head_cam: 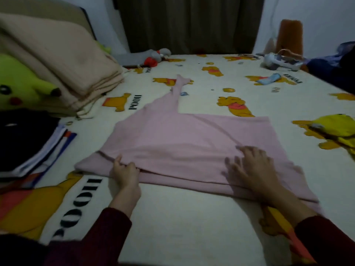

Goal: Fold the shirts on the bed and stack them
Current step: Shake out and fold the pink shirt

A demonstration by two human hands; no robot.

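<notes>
Folding a pink shirt (184, 143) mid-bed

Left hand (125, 172) pinching the doubled near hem; right hand (249, 167) flat, fingers spread, pressing the cloth down. Likely soft, light, limp knit, prone to sliding: best taken at hem corners or fold edges. Sleeve trailing farther back; dark folded stack (28, 139) at left, yellow garment (334, 131) at right

Dim, soft, motion-blurred; wide-angle edge distortion.

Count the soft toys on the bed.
3 that I can make out: a green toy at the left edge, a grey one by the curtain, a yellow one at right. Others may be hidden.
</notes>
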